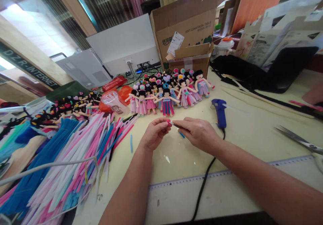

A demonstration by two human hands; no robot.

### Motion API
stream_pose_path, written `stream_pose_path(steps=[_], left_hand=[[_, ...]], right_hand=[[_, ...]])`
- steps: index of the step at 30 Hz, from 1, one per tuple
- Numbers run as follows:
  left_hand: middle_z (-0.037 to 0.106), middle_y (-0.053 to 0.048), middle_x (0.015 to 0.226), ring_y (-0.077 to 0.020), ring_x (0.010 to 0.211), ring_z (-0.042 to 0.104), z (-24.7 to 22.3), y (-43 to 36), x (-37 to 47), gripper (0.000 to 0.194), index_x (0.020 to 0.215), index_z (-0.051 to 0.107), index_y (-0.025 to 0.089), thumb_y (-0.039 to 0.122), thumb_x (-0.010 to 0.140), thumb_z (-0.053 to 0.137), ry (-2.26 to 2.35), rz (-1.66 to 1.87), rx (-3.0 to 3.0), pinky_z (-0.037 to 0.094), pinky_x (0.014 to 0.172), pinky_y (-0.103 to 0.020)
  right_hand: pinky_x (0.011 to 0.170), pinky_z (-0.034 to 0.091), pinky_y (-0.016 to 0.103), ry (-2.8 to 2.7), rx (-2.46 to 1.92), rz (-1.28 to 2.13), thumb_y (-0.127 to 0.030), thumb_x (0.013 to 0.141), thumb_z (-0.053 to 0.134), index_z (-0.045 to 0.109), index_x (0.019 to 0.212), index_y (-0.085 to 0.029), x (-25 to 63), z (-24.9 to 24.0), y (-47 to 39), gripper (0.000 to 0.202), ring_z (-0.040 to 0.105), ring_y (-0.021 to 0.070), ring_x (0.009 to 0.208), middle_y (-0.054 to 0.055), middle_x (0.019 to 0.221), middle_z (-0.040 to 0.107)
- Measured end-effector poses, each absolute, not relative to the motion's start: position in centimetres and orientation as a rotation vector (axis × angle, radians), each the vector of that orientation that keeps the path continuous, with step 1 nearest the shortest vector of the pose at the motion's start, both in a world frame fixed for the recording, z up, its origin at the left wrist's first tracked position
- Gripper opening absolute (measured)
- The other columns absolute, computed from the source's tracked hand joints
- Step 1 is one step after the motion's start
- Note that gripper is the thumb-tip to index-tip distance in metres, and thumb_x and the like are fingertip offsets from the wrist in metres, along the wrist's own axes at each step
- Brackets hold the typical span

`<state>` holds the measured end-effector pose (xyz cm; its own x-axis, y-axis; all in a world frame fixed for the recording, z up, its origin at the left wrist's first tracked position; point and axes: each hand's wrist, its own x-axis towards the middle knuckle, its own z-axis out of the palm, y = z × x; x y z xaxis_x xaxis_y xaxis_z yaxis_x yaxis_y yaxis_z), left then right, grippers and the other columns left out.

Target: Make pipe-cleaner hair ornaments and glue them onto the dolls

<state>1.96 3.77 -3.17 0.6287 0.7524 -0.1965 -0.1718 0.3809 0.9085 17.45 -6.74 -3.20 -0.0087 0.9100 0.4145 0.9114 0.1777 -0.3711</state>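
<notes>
My left hand (155, 134) is closed, pinching a small pink-red fuzzy piece (168, 121) between thumb and fingertips. My right hand (199, 133) grips a slim dark tool with a pale metallic tip (173, 124), which meets the pink-red piece; its exact kind is mostly hidden by the fingers. A short blue pipe cleaner piece (182, 135) lies just under my right hand. Left of my left hand rests a light blue pipe cleaner piece (131, 143). Beyond my right hand, a blue glue gun (221, 114) lies with its black cord running toward me.
Several pipe cleaner dolls (168, 102) stand before a cardboard box (186, 23). Pipe cleaner bundles (68, 154) cover the left. Open scissors (300, 140) lie at right, near a measuring tape (277, 163). A blurred hand (315, 92) of another person shows at the right edge.
</notes>
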Motion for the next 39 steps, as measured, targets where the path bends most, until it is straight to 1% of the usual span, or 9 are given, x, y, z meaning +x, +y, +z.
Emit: stream_pose_path(steps=[17,20,24,26,29,32,34,36,39], left_hand=[[0.064,0.001,0.062,-0.0076,0.054,0.056,-3.22,3.79,1.78,0.021,0.077,0.065,0.014,0.019,0.059,0.076,0.663,0.63,0.967,0.043,0.056,-0.02],[0.064,0.001,0.061,-0.0074,0.054,0.056,-3.22,3.75,1.79,0.021,0.077,0.065,0.014,0.019,0.059,0.076,0.648,0.627,0.946,0.044,0.057,-0.02],[0.063,0.002,0.06,-0.007,0.052,0.056,-3.25,3.71,1.76,0.019,0.076,0.065,0.014,0.018,0.06,0.076,0.611,0.635,0.919,0.045,0.058,-0.021],[0.063,0.002,0.059,-0.0071,0.052,0.056,-3.22,3.71,1.73,0.019,0.076,0.065,0.015,0.018,0.061,0.075,0.595,0.635,0.913,0.046,0.059,-0.021],[0.063,0.002,0.059,-0.0072,0.052,0.056,-3.14,3.68,1.72,0.019,0.077,0.066,0.015,0.017,0.06,0.075,0.587,0.636,0.897,0.047,0.059,-0.022],[0.064,0.002,0.059,-0.0069,0.052,0.056,-3.1,3.63,1.75,0.02,0.076,0.066,0.015,0.017,0.059,0.076,0.576,0.637,0.874,0.047,0.059,-0.021],[0.063,0.002,0.059,-0.0066,0.052,0.056,-3.11,3.59,1.77,0.019,0.075,0.067,0.015,0.017,0.059,0.077,0.563,0.635,0.868,0.047,0.059,-0.021],[0.063,0.002,0.059,-0.0064,0.052,0.055,-3.12,3.58,1.76,0.018,0.075,0.067,0.015,0.017,0.06,0.076,0.555,0.631,0.868,0.047,0.059,-0.021],[0.064,0.001,0.06,-0.006,0.052,0.055,-3.04,3.61,1.65,0.016,0.074,0.066,0.014,0.016,0.061,0.075,0.552,0.636,0.847,0.048,0.06,-0.021]], right_hand=[[0.068,0.045,0.026,-1.883,-1.68,0.011,-0.023,0.089,0.05,0.065,0.116,-0.027,17.54,-3.22,-6.7,0.031,0.063,0.0167,0.077,0.004,0.09,0.069],[0.074,0.048,0.029,-1.827,-1.629,0.137,-0.022,0.088,0.05,0.065,0.117,-0.026,17.54,-3.3,-6.52,0.032,0.064,0.0176,0.083,0.005,0.093,0.07],[0.084,0.049,0.032,-1.649,-1.445,0.476,-0.022,0.084,0.054,0.067,0.113,-0.022,17.49,-3.4,-6.17,0.031,0.065,0.0176,0.093,0.005,0.106,0.071],[0.076,0.052,0.03,-1.548,-1.384,0.676,-0.024,0.083,0.054,0.067,0.113,-0.021,17.49,-3.34,-6.02,0.033,0.066,0.0161,0.083,0.004,0.096,0.073],[0.057,0.051,0.025,-1.419,-1.348,0.949,-0.025,0.081,0.053,0.065,0.117,-0.019,17.52,-3.05,-5.9,0.038,0.061,0.0123,0.06,0.001,0.073,0.069],[0.051,0.049,0.024,-1.344,-1.34,1.064,-0.024,0.08,0.053,0.065,0.117,-0.017,17.47,-2.89,-5.88,0.039,0.058,0.0107,0.053,0.0,0.069,0.066],[0.052,0.048,0.024,-1.374,-1.348,1.007,-0.025,0.081,0.054,0.066,0.115,-0.017,17.39,-3.03,-5.9,0.037,0.058,0.011,0.054,0.0,0.069,0.066],[0.056,0.049,0.025,-1.452,-1.372,0.838,-0.026,0.081,0.055,0.067,0.113,-0.019,17.33,-3.31,-5.95,0.035,0.059,0.0118,0.058,0.0,0.071,0.067],[0.069,0.05,0.028,-1.576,-1.44,0.489,-0.023,0.082,0.055,0.068,0.11,-0.022,17.36,-3.56,-6.09,0.031,0.064,0.0152,0.074,0.003,0.088,0.072]])
